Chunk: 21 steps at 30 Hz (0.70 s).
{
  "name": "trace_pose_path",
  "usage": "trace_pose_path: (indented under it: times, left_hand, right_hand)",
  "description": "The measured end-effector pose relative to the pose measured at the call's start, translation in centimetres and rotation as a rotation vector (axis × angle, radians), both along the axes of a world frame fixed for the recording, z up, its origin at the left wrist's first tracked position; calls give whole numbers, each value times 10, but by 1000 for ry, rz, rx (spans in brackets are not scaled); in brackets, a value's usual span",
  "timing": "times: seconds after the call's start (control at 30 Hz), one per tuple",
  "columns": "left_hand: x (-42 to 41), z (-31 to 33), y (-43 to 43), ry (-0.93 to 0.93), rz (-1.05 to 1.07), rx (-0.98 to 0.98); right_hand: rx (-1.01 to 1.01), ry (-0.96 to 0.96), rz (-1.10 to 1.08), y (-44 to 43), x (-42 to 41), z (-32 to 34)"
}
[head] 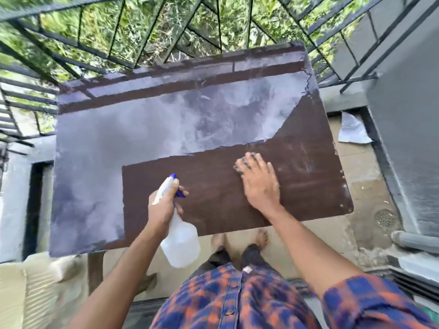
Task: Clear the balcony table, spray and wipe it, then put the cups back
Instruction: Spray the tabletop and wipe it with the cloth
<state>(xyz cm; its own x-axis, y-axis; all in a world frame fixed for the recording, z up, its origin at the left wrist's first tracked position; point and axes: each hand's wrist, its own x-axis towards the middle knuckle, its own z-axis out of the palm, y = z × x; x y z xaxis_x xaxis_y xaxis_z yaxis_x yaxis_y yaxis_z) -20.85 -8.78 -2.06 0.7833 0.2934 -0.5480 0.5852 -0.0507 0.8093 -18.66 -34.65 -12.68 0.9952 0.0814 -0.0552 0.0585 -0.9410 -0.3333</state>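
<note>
The balcony table (142,143) has a dark brown top, with much of its far and left surface shining pale. My left hand (164,205) grips the neck of a translucent white spray bottle (181,243) with a blue nozzle tip, held over the table's near edge, one finger on the blue trigger. My right hand (259,184) lies flat with fingers spread, pressing a pale cloth (240,163) onto the brown part of the top; only a bit of cloth shows past the fingertips. No cups are in view.
A black metal railing (118,43) with greenery behind it runs along the table's far side. A grey wall (408,115) stands to the right, with a scrap of paper (354,129) and a floor drain (384,218) on the floor. My bare feet (261,238) stand under the near edge.
</note>
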Motion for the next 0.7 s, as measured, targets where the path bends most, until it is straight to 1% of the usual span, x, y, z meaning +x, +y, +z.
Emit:
trace_pose_path:
  times: [0.1, 0.2, 0.3, 0.37, 0.43, 0.57, 0.63, 0.7]
  left_hand:
    - [14, -4, -10, 8, -60, -52]
    - [28, -5, -21, 1, -123, -71]
    - [39, -2, -32, -16, -186, -64]
    - [45, -3, -35, -2, -217, -53]
    - [51, -3, -36, 9, -242, -51]
    - [61, -1, -32, -1, -277, -50]
    - [66, -1, -28, -8, -278, -39]
    - [70, -1, -21, -18, -250, -41]
  right_hand:
    - [-68, -27, -243, -98, 9, -5]
    - [-82, 19, -436, -184, 18, -5]
    - [-15, 28, -670, -221, 13, 1]
    - [6, -43, -759, -218, 6, 4]
    - [24, -147, -702, -196, 4, 5]
    - [60, -297, -356, -110, 21, 11]
    - [111, -315, -183, -51, 30, 18]
    - [144, -272, -13, 9, 36, 17]
